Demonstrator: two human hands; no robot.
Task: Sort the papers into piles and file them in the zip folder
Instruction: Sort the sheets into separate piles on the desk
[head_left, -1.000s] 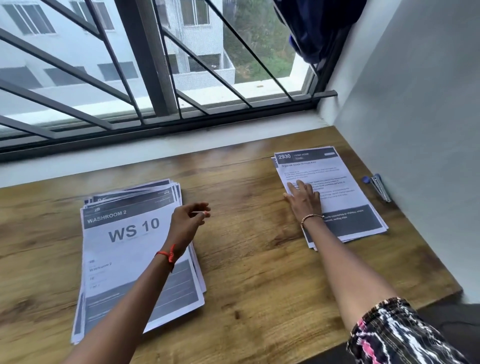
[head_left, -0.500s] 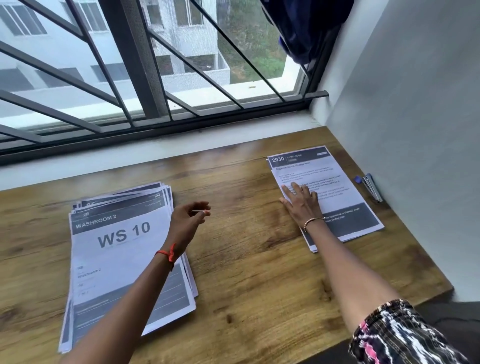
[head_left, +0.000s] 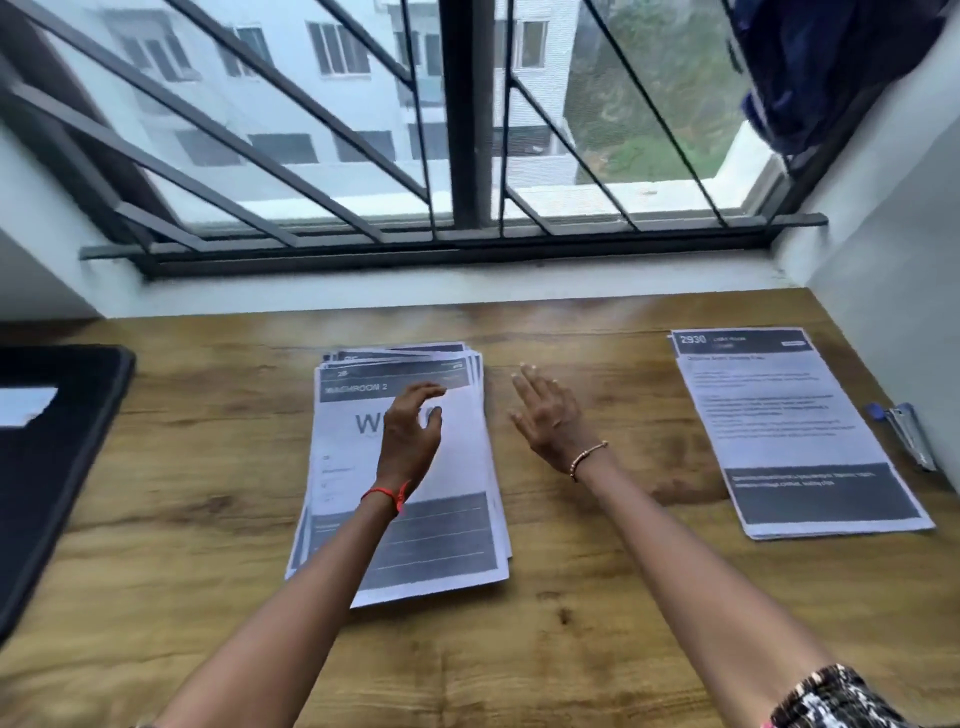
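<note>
1. Zip folder (head_left: 57, 467), left edge of counter (head_left: 571, 623): one white sheet (head_left: 26, 408) on it.
2. Washroom pile (head_left: 462, 467), centre: left grip (head_left: 410, 436) above, loosely curled, grasping nothing.
3. Right grip (head_left: 545, 415): released, beside that pile.
4. Second pile (head_left: 779, 431): far right.

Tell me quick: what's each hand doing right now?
Left hand: open, fingers loosely curled over the washroom stack, holding nothing.
Right hand: open, fingers spread, holding nothing.
</note>
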